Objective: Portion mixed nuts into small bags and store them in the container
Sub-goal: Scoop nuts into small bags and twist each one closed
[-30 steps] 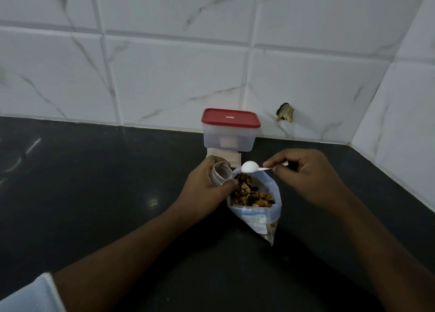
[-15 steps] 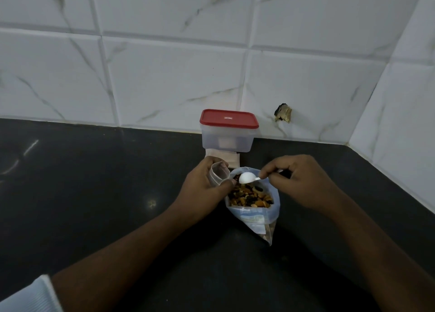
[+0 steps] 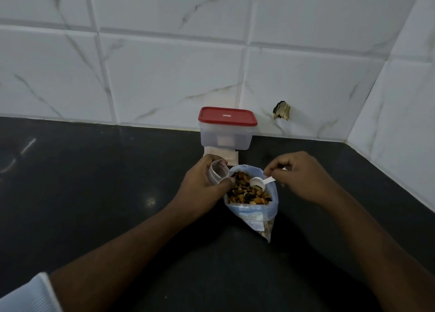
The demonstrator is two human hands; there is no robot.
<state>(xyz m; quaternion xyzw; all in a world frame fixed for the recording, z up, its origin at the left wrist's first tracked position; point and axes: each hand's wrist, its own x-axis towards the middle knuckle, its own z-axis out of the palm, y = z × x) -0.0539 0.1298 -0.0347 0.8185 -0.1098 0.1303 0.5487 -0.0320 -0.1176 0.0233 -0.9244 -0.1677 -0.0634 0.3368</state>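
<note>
Right hand [image 3: 303,180]: fingers clamped on the handle of the white scoop [image 3: 257,182], bowl dipped onto the mixed nuts [image 3: 244,193] at the mouth of the big nut bag [image 3: 253,209], angled to load a portion; the bowl looks empty.

Left hand [image 3: 202,182]: touching the nut bag's left rim, fingers curled round an open small bag [image 3: 217,170]. Its mouth is kept up and close, so the transfer is short.

Container [image 3: 226,136]: behind the nut bag, red lid [image 3: 227,117] on. A flat pale stack [image 3: 223,157], likely spare bags, lies between them.
</note>
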